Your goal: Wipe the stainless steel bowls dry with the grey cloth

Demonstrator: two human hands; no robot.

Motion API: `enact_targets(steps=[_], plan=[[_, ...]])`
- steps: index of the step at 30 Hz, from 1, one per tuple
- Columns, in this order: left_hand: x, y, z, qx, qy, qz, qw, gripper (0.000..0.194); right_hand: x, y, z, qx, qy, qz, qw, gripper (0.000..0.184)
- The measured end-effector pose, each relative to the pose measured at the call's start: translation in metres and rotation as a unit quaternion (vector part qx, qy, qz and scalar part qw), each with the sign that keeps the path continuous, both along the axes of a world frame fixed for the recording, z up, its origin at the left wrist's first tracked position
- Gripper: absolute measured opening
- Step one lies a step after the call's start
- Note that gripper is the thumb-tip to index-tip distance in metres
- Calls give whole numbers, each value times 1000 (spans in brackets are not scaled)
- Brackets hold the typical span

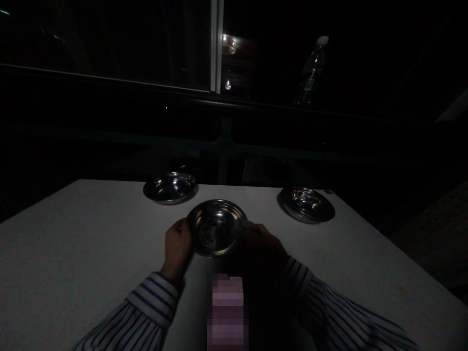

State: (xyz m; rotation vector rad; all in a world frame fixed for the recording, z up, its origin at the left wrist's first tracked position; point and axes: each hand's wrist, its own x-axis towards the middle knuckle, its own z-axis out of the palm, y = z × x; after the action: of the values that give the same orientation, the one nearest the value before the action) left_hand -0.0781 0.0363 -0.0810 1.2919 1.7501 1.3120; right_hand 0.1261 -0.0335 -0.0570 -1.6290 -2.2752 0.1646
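A shiny metal bowl (214,233), shallow and wide-rimmed, is tilted toward me above the middle of the white table. My left hand (178,243) is closed on its left rim, thumb at the edge. At the bowl's right side is my right hand (263,240), closed on a greyish, cloth-like piece (241,225) that lies against the inner right rim. Shadow hides much of this hand's fingers. Striped sleeves cover both forearms.
Another metal bowl (171,189) sits at the table's back left. Several nested metal bowls (307,205) stand at the back right. A pixelated pinkish object (227,312) is near the front of the white table (91,243). Behind, a plastic bottle (312,73) stands in the dark.
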Motion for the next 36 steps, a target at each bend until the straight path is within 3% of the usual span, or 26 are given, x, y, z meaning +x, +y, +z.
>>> enact_targets(steps=[12,15,26,31,36], plan=[[2,2,-4,0,-14,-13,1000,40,5,2,3,-67,-10,-50,996,40],[2,2,-2,1,-17,-24,1000,39,9,5,3,-62,-16,-58,996,36],[4,0,1,7,-31,-31,999,41,18,16,-4,-34,-13,-22,999,36],[4,2,-1,13,-45,-54,997,38,19,8,-10,-33,-27,1,999,42],[2,4,-3,12,-52,-72,996,41,25,43,7,-18,-51,4,999,32]])
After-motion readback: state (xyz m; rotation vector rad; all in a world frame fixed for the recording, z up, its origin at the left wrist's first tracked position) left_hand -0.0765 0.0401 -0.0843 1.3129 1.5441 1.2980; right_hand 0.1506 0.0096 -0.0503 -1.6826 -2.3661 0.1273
